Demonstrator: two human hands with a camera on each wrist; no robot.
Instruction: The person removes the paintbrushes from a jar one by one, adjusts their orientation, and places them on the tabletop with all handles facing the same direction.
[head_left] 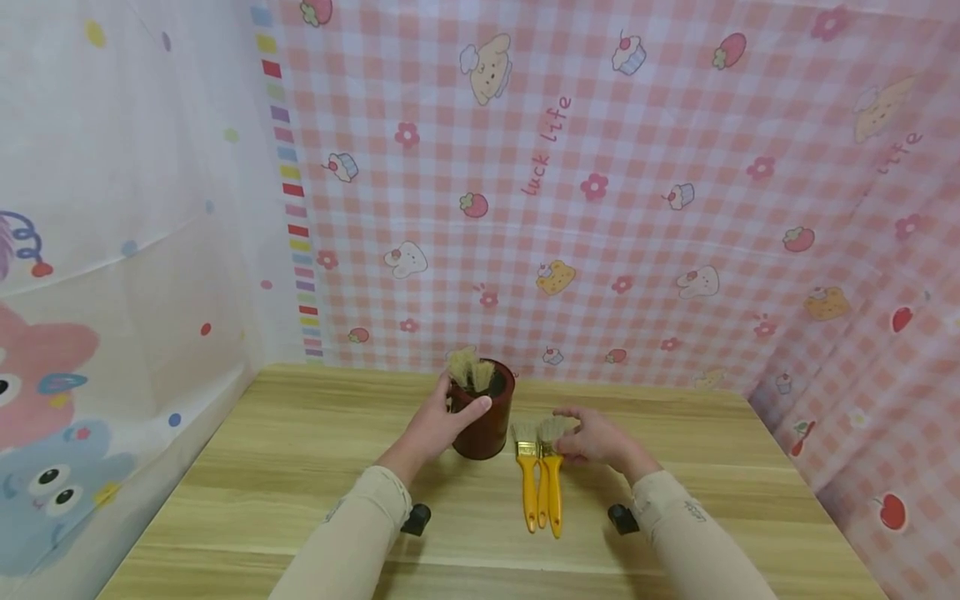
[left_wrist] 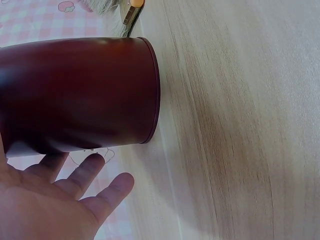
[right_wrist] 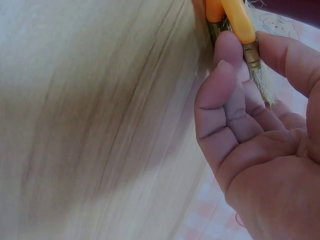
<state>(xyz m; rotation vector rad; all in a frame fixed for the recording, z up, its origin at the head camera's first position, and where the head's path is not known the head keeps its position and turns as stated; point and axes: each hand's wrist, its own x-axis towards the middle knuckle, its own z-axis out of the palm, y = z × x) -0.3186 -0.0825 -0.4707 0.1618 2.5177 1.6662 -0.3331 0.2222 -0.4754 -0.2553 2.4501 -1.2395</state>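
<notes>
A dark red-brown cylindrical cup [head_left: 482, 429] stands upright on the table, with pale brush bristles [head_left: 470, 372] sticking up out of its mouth. My left hand [head_left: 444, 418] holds the cup near its rim, thumb across the front; in the left wrist view several fingers [left_wrist: 116, 189] stretch out below the cup's side. Right of the cup lie three paintbrushes with yellow handles [head_left: 529, 496], side by side, bristles pointing away. At the rightmost paintbrush [head_left: 555, 492], my right hand [head_left: 596, 439] pinches around the metal band [right_wrist: 252, 56] between thumb and fingertips.
The wood-grain table [head_left: 300, 467] ends at a pink checked cloth [head_left: 645, 233] hanging behind it. A pale printed cloth [head_left: 165, 275] hangs on the left. Small black objects [head_left: 417, 520] show beside both forearms.
</notes>
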